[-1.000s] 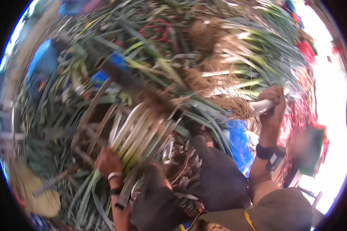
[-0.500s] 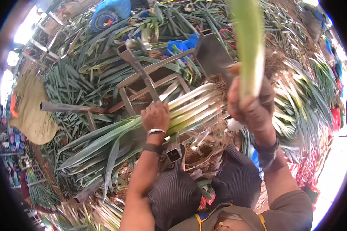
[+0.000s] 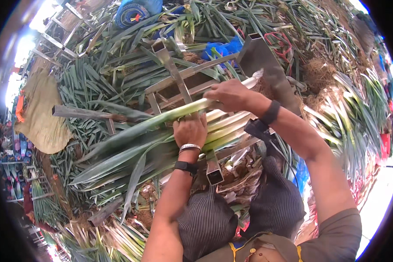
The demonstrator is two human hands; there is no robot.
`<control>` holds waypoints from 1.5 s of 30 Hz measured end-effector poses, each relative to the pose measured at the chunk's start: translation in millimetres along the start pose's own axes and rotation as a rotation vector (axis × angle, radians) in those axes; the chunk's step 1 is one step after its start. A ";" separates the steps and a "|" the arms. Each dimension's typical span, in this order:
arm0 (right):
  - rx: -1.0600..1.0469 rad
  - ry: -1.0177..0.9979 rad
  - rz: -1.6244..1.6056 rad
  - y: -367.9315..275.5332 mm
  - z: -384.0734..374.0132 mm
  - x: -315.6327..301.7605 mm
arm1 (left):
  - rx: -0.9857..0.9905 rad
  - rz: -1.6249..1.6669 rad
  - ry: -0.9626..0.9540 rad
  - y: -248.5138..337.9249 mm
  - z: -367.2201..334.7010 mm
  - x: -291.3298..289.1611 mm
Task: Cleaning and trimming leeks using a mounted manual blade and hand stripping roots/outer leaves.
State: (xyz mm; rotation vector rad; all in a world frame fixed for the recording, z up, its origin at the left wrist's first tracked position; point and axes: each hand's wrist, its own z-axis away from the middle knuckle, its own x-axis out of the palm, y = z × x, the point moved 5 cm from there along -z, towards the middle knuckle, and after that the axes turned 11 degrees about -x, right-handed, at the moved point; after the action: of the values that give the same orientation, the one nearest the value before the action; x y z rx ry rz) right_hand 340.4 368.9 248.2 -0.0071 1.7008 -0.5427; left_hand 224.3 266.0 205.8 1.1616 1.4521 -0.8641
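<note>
A bunch of leeks lies across a metal frame, green leaves to the left and white ends to the right. My left hand is closed around the bunch at its middle, its fingertips just beneath a further leek. That single leek stretches along the far side of the bunch. My right hand grips it near its white part, and its rooted end sticks out to the right of my fingers. Beyond my right hand stands an upright flat metal plate, part of the frame.
Cut green leaves are heaped on the left and far side. More leeks lie piled at the right, beside a clump of roots. A blue bundle, blue netting and a tan sack are around the frame.
My right hand has swung left and lowered the leek from upright to lying along the bunch. My left hand stays on the bunch. The whole view has shifted slightly.
</note>
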 end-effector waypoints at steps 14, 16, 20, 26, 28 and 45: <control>0.144 0.411 0.197 10.6 29.3 41.8 | 0.041 -0.032 0.104 -5.2 6.3 -2.2; 0.170 0.391 0.205 18.5 34.2 43.4 | 0.084 0.024 0.139 -5.9 7.7 -5.5; 0.268 0.286 0.112 20.4 39.0 53.5 | 0.112 0.225 0.132 -14.2 12.3 -12.0; 0.284 0.200 0.107 18.0 34.0 50.6 | -0.045 0.509 0.118 -32.1 -12.1 -45.5; 0.310 0.181 0.139 24.3 41.8 54.7 | -0.085 0.381 -0.017 -37.1 -40.2 -52.0; 0.286 0.182 0.128 20.8 39.1 56.9 | 0.266 -0.369 -1.105 -182.4 -100.4 6.2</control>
State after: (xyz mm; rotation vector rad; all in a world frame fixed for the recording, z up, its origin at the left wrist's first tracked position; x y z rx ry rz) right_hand 370.8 356.7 184.0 0.3639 1.7705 -0.7026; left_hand 21.1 312.1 207.9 0.3973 0.6197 -1.6445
